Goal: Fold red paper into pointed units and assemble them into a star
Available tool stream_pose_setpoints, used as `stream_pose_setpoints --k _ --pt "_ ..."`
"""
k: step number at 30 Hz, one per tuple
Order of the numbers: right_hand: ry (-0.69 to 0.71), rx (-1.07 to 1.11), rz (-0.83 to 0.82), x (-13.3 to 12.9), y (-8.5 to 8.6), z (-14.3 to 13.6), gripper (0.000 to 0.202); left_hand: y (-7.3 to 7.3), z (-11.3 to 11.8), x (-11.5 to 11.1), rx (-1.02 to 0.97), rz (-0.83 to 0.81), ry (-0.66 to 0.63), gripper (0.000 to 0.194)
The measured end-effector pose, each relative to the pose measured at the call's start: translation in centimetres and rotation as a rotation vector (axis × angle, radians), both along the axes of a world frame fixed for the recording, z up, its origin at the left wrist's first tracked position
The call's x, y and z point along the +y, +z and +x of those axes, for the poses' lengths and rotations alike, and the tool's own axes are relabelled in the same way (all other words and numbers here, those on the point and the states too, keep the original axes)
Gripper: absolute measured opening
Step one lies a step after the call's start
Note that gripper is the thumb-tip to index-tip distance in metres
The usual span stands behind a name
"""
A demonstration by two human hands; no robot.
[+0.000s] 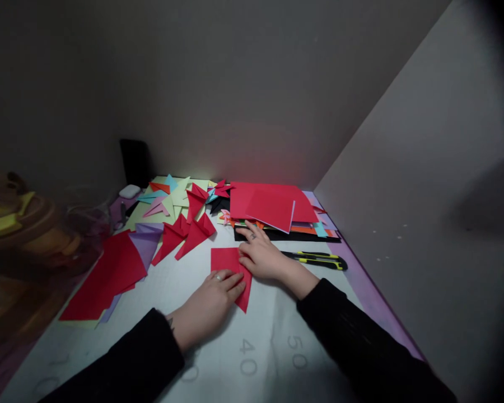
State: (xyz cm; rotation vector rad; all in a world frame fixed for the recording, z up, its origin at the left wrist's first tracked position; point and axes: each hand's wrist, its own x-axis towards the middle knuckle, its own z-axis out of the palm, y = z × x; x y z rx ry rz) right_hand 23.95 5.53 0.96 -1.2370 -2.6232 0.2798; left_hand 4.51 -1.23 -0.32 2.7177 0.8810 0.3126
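Sheets (105,277): stacked, apparently for reach
Left hand (212,296): laid flat, grip apart, seemingly for steadying
Red paper (225,258): on table (273,316), under both hands
Right hand (261,254): rested on paper, pinching can't be told
Cutter (319,259): likely set aside

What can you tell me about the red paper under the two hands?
The red paper is plain, bright and thin-looking. It lies on a white surface printed with numbers. It looks partly folded: one corner points down toward the person, and its top left corner is squarish. The left hand rests across it, the right hand over its upper right edge, hiding some.
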Motion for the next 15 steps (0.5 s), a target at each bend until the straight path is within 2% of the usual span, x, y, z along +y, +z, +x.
stream_pose_setpoints --k 5,15 --pt "-0.032 0.061 -0.028 0.2 -1.3 0.2 0.007 -0.3 -0.1 0.0 -0.003 0.005 0.009 0.045" --pt "-0.063 0.097 -0.006 0.0 -2.1 0.1 0.008 -0.5 0.0 -0.1 0.073 0.018 -0.005 0.047"
